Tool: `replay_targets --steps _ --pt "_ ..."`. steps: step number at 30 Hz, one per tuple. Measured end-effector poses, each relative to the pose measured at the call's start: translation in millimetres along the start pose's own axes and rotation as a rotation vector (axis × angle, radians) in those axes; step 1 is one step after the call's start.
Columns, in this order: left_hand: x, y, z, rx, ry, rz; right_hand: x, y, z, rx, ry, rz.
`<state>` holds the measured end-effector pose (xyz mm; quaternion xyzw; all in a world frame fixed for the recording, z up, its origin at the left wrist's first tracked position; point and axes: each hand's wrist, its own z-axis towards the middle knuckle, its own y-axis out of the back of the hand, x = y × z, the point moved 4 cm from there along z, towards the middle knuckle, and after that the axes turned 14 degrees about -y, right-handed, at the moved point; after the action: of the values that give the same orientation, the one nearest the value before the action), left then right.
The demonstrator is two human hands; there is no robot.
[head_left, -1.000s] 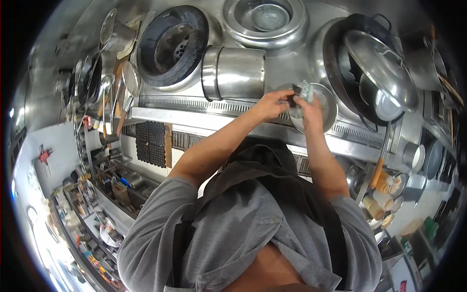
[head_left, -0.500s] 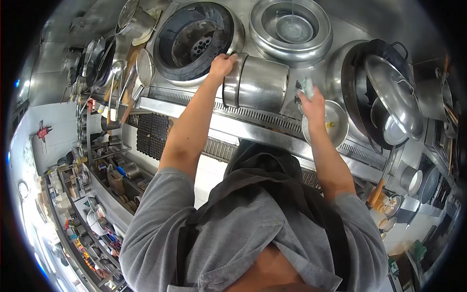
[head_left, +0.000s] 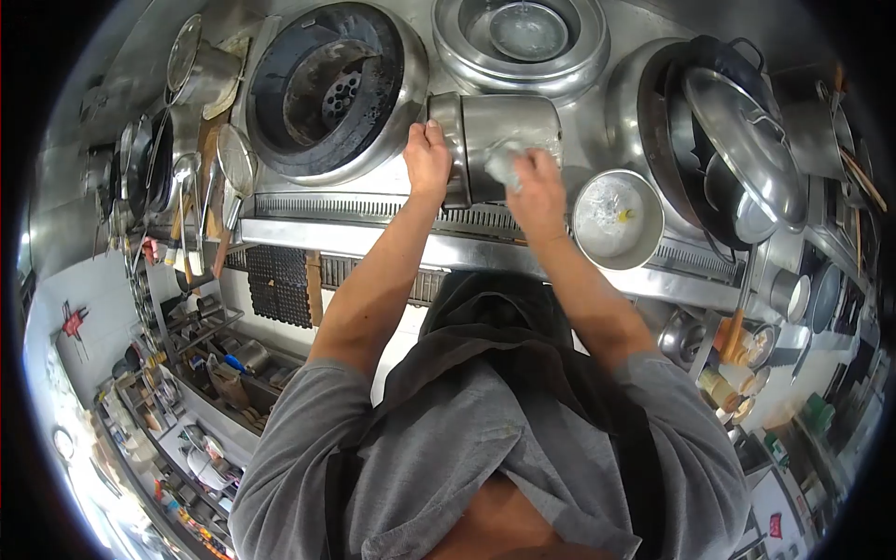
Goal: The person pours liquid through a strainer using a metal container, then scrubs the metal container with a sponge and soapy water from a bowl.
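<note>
1. At work on the steel pot's (head_left: 487, 123) outer wall, with a pale pad (head_left: 505, 165) clutched in the right fingers (head_left: 537, 165) and pressed against the metal; impossible to tell how much is covered or left.
2. Steadied by the left fingers (head_left: 432, 133), closed around the edge of the banded end.
3. Laid on its side on the counter (head_left: 585, 126), between and just beyond both sets of fingers.
4. Pointed with banded end toward the left fingers, plain end past the right; long axis running crosswise, left to right.

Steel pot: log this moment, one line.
steel pot: on its side | left hand: gripping banded end | right hand: pale pad on wall | bowl: beside
</note>
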<state>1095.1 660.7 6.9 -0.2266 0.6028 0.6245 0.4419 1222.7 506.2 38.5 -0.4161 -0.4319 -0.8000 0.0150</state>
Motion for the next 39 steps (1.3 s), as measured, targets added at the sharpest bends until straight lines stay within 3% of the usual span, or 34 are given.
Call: replay_targets --steps 4,6,10,16,20,26,30,31,39 --pt "-5 0 1 0.04 -0.066 -0.04 -5 -4 1 0.014 -0.14 0.017" --pt "-7 1 1 0.048 -0.078 -0.054 -24 5 20 -0.097 -0.295 -0.016" --pt "-7 1 0 0.084 0.01 -0.101 -32 9 35 -0.138 -0.374 -0.126" --pt "7 -5 4 0.069 -0.072 -0.11 -6 -11 -4 -0.112 -0.275 -0.082" --pt "4 -4 2 0.073 -0.065 -0.126 -41 12 35 -0.276 -0.458 -0.092" --pt "2 -4 12 0.099 -0.091 -0.098 -25 10 -7 -0.212 -0.401 -0.058" --pt "0 -4 13 0.115 -0.117 -0.059 -41 2 26 -0.127 -0.434 -0.05" --pt "4 -1 7 0.126 -0.11 -0.05 -34 4 40 -0.182 -0.353 -0.145" --pt "4 -7 18 0.116 -0.13 -0.044 -12 0 1 -0.251 -0.391 -0.115"
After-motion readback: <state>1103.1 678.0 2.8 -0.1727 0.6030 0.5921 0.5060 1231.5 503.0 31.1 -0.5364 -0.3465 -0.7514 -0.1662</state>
